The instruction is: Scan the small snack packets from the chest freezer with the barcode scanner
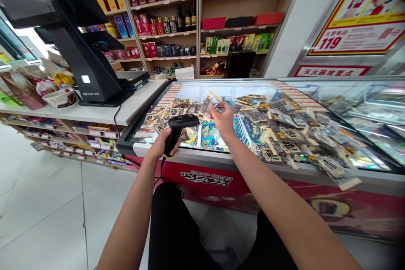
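My left hand [160, 144] is wrapped round the handle of a black barcode scanner [182, 121], whose head points right over the freezer's near edge. A cable hangs from the grip. In my right hand [223, 117], thumb and fingers pinch a small snack packet [209, 105] with clear and tan wrapping, held up just right of the scanner. Under and around both hands, similar packets lie on the glass top of a chest freezer [186, 161]. A smaller spread [174, 112] lies to the left, a larger pile [284, 128] to the right.
At left, a counter [126, 109] carries a black checkout terminal [95, 63] and a white tub [61, 98]. Shelves [171, 4] of boxes and bottles stand behind the freezer. Some packets [333, 171] overhang its front edge at right. My black-clad legs [167, 228] are close to its front.
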{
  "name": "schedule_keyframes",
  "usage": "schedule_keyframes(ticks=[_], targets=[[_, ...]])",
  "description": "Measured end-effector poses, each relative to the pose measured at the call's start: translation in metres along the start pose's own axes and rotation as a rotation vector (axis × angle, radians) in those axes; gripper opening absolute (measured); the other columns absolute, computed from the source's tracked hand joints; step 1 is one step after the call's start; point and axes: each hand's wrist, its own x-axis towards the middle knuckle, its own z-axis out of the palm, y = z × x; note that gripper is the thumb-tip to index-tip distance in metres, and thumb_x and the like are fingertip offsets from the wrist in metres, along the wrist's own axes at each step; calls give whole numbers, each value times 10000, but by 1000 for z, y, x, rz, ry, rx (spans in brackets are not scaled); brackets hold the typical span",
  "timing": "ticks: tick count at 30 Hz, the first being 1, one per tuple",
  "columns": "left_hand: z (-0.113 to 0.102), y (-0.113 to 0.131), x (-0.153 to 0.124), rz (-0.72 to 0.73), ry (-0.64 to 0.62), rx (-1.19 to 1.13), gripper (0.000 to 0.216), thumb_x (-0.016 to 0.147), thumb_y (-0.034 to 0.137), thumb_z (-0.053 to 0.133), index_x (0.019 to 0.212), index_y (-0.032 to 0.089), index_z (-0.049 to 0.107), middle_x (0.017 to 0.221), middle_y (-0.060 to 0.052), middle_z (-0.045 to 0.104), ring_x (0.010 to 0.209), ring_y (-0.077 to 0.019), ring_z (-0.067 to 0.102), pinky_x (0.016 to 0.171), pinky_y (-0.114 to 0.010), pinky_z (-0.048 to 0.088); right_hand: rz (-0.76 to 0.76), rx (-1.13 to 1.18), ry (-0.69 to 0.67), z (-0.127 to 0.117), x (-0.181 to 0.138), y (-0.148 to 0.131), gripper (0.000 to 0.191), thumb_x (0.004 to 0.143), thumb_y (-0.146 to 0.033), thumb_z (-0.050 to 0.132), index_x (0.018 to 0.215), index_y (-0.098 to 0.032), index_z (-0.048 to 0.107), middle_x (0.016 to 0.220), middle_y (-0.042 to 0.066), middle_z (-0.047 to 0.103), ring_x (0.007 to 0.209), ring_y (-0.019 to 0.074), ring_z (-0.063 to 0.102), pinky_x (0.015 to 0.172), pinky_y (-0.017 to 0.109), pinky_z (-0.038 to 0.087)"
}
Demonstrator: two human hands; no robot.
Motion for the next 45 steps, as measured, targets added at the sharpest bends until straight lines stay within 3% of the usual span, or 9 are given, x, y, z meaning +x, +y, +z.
schedule_keyframes(ticks=[6, 16, 19, 24, 27, 30, 34, 41, 45], targets=[[2, 2, 0, -14, 5, -7, 625, 870, 775, 594, 898, 151, 627, 539, 10, 584, 320, -108, 449, 374, -245, 373, 12, -113, 9, -3, -1, -4, 356, 854, -516, 717, 880, -258, 473, 1012, 54, 635, 982, 215, 642, 778, 300, 601], [0, 1, 1, 24, 47, -105, 648, 857, 783, 583, 979, 148, 622, 536, 37, 567, 312, -104, 432, 375, -249, 362, -65, -257, 100, -5, 18, 7, 422, 918, -587, 615, 1112, -215, 652, 878, 35, 579, 834, 238, 641, 806, 352, 547], [0, 2, 2, 39, 68, -134, 656, 853, 777, 588, 1025, 145, 626, 540, 45, 570, 311, -101, 431, 398, -254, 394, -120, -224, -17, -2, 29, 7, 434, 959, -530, 577, 1240, -210, 662, 1004, 67, 632, 863, 249, 703, 800, 357, 562], [3, 4, 0, 49, 79, -114, 646, 861, 777, 581, 992, 145, 628, 543, 46, 561, 320, -95, 434, 431, -260, 422, -359, -494, -295, 6, 42, -1, 291, 950, -213, 552, 1152, -193, 759, 1163, 142, 687, 1090, 291, 687, 1037, 421, 529], [3, 3, 0, 48, 81, -113, 650, 859, 778, 581, 1003, 145, 628, 549, 49, 561, 314, -92, 425, 429, -261, 418, -364, -649, -491, 10, 44, -3, 388, 933, -113, 512, 1207, -182, 778, 1217, 162, 712, 1167, 314, 671, 1082, 449, 508], [2, 2, 0, 45, 86, -116, 638, 858, 778, 580, 984, 154, 621, 544, 51, 559, 308, -95, 426, 417, -260, 405, -335, -740, -607, 11, 41, -1, 535, 980, -117, 449, 1452, -209, 685, 1371, 151, 705, 1283, 348, 627, 1088, 474, 503], [3, 3, 0, 40, 89, -124, 626, 860, 767, 586, 982, 154, 624, 534, 48, 562, 308, -98, 428, 413, -260, 406, -302, -935, -555, -6, 44, 1, 657, 1003, -137, 421, 1656, -188, 464, 1528, 166, 622, 1408, 381, 533, 1123, 501, 469], [-2, -2, 2, 58, 57, -124, 627, 876, 774, 574, 980, 158, 614, 550, 36, 582, 318, -103, 446, 402, -257, 408, 99, -1462, -421, -68, 74, 4, 567, 980, -427, 617, 1441, -98, 639, 1502, 297, 589, 1416, 484, 520, 1083, 576, 473], [-5, -6, 3, 62, 59, -125, 612, 886, 771, 564, 944, 163, 605, 554, 31, 585, 322, -100, 443, 404, -257, 411, 36, -1427, -486, -85, 79, 5, 506, 954, -488, 656, 1305, -131, 726, 1329, 249, 715, 1247, 422, 654, 994, 490, 519]])
